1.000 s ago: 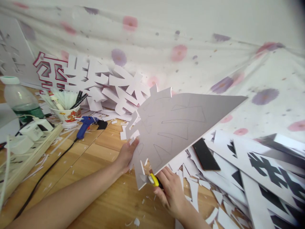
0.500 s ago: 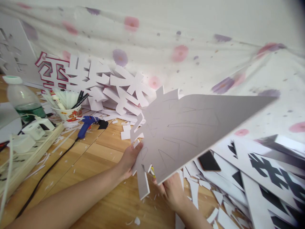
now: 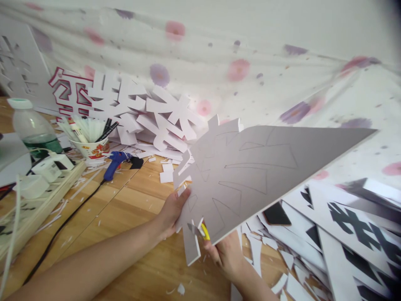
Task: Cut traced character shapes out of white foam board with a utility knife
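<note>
A large white foam board (image 3: pixel 244 167) with pencilled outlines stands tilted up off the table, its left side cut into jagged strokes. My left hand (image 3: pixel 175 211) grips it at that cut edge, thumb on the near face and the other fingers behind. Below the board, my right hand (image 3: pixel 227 253) is closed around a yellow utility knife (image 3: pixel 205 232), partly hidden by the board. The knife's metal blade lies against the narrow strip that sticks out from the board's lower edge.
Cut white letters (image 3: pixel 169 117) lean at the back by a patterned curtain. A blue glue gun (image 3: pixel 114 165), a pen cup (image 3: pixel 92 146), a bottle (image 3: pixel 34 129) and a power strip (image 3: pixel 40 209) stand left. Board scraps (image 3: pixel 300 238) and a dark phone (image 3: pixel 277 214) lie right.
The knife's blade and yellow body show more now, over the strip at the lower edge. The board has shifted and turned slightly, its far corner further right.
</note>
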The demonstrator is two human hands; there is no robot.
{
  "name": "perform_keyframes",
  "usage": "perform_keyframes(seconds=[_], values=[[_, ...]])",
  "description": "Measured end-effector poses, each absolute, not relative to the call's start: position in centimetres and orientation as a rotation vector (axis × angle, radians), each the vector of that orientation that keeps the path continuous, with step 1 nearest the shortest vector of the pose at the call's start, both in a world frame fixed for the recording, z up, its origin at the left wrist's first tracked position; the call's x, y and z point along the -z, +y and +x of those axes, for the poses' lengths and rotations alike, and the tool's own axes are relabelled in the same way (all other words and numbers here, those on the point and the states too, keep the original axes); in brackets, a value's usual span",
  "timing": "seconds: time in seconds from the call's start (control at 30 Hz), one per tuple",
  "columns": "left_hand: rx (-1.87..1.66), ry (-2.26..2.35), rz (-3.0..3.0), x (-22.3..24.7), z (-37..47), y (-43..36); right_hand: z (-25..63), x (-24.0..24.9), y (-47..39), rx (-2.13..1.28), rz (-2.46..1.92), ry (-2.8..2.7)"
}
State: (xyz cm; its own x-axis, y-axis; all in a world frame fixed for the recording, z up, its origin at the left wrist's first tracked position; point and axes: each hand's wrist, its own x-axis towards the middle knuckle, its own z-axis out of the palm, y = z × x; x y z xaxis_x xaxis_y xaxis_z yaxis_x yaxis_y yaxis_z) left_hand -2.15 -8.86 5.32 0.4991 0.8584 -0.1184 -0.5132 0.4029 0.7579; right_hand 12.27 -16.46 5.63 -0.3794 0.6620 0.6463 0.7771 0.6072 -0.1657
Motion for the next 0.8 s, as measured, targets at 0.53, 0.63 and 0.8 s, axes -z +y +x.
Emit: perform_keyframes(seconds=[0.53,0.63,0.8], values=[[-1.447,0.923,0.66,-5.8,-4.1,-5.9,17.5,-4.0,-15.0,0.286,-1.861,-2.08],[-1.534,0.946,0.68,-5.9,-4.1,-5.5,18.6,-3.4,-14.2,0.264,-2.183,-1.979],[-1.534,0.976,0.749,-5.1,-4.1,-5.2,19.0,-3.7,-14.3,0.239,-2.064,-1.891]])
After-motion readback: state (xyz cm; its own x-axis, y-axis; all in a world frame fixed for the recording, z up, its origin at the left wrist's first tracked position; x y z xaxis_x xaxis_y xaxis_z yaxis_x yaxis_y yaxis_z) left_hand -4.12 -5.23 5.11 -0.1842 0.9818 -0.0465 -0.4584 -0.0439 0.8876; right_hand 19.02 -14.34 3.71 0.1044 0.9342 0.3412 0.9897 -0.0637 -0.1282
